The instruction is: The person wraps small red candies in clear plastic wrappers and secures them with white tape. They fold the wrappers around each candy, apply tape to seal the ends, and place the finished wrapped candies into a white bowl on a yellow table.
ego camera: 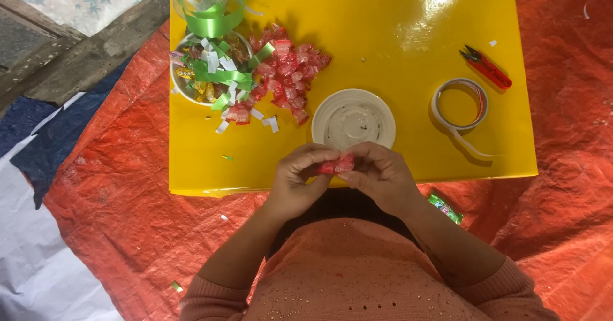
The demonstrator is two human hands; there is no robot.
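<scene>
My left hand and my right hand meet at the near edge of a yellow table. Between their fingertips they pinch red wrapped candies, pressed side by side. Just beyond the hands stands a round white lid with a little dirt on it. A heap of red wrapped candies lies at the back left of the table, beside a white bowl with mixed sweets and green ribbon strips.
A loop of green ribbon lies at the table's far left. A tape roll and red thread snips sit on the right. A green wrapped sweet lies on the orange tarp under the table.
</scene>
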